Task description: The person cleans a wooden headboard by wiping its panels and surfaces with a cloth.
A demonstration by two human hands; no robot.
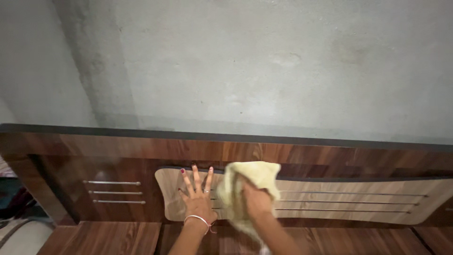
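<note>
Head view: the right hand point(256, 200) clenches a pale yellow soft cloth point(245, 184) against the brown wooden headboard point(118, 156). Left hand point(198, 200) lies released, fingers spread flat, just beside the cloth, near the headboard's lower edge

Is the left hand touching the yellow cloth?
Apart. In the head view the left hand lies flat on the light wood panel, and a strip of panel shows between its fingers and the yellow cloth held by the right hand.

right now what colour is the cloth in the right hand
Pale yellow; the cloth shows best in the head view, bunched under the right hand.
</note>
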